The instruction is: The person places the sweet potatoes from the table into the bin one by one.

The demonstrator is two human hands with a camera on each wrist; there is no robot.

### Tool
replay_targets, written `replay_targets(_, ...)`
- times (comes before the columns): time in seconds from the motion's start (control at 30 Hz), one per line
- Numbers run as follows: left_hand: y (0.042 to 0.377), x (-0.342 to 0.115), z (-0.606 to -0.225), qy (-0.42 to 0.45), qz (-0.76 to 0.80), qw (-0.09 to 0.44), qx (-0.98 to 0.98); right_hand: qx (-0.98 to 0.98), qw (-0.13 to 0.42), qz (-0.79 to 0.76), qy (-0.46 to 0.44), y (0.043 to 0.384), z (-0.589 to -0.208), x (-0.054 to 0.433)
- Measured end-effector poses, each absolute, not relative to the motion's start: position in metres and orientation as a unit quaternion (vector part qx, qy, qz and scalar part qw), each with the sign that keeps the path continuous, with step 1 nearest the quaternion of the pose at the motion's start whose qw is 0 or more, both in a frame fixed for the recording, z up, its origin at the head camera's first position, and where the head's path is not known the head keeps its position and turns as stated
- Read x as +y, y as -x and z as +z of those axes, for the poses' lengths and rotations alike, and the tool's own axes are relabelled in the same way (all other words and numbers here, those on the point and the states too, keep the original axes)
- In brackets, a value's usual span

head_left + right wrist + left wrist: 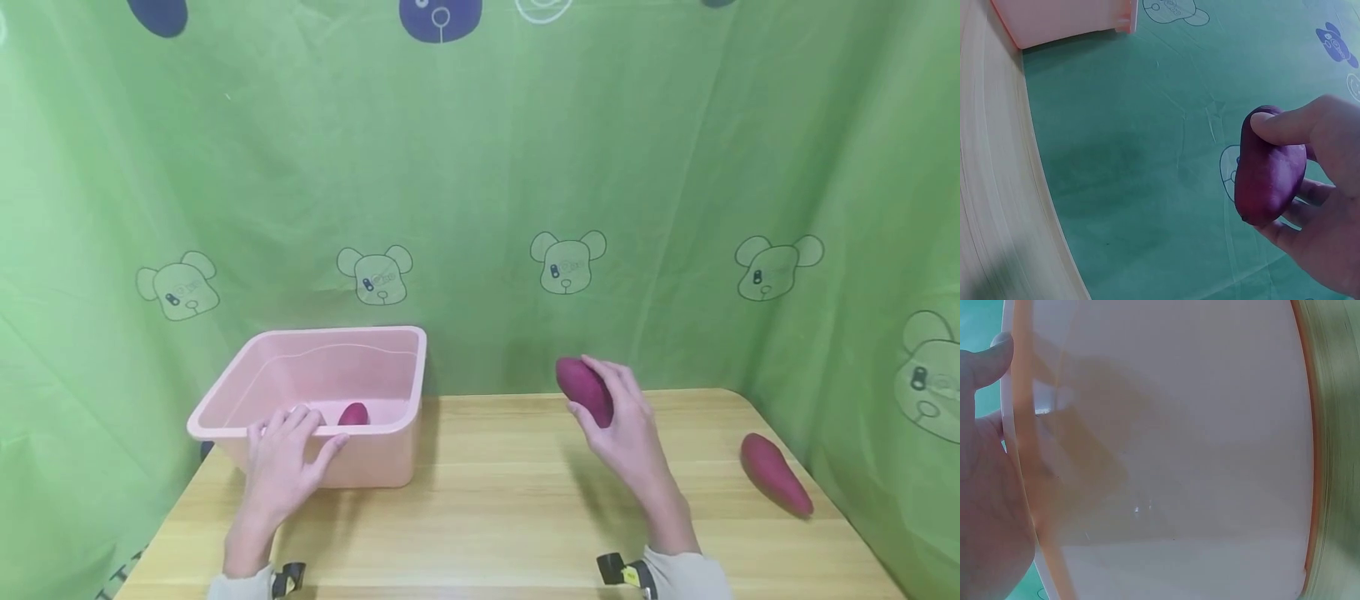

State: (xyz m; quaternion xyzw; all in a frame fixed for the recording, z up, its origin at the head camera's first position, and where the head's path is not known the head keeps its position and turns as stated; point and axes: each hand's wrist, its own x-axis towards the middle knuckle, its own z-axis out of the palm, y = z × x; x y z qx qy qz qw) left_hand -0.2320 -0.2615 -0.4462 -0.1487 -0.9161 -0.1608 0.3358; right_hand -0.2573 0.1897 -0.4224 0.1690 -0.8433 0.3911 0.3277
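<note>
My right hand (pixel 626 425) holds a purple-red sweet potato (pixel 583 388) above the table, thumb on one side and fingers on the other. In the right wrist view the same sweet potato (pixel 1269 178) hangs clear of any surface. My left hand (pixel 281 467) grips the near rim of a pink plastic bin (pixel 397 454), its fingers bent over the edge. A second sweet potato (pixel 354 414) lies inside the bin, partly hidden by the near wall. Seen from the left wrist, the bin's outer wall (pixel 1197 425) fills most of the picture.
Another sweet potato (pixel 776 475) lies near the right edge of the wooden table (pixel 495 517). A green curtain (pixel 480 167) printed with bear heads hangs behind the table and along both sides. The bin stands at the table's left.
</note>
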Motion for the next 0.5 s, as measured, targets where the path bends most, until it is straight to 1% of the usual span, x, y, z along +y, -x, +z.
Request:
replay_targets(0.23,0.232,-0.263,-0.447,0.147,-0.166,0.332,-0.917,-0.839,0.338,0.388,-0.177,0.256,-0.421,0.18)
replay_targets(0.5,0.234,-0.263,-0.447,0.149,-0.17,0.331,-0.916,-0.838,0.337,0.388,-0.181,0.255,-0.42,0.172)
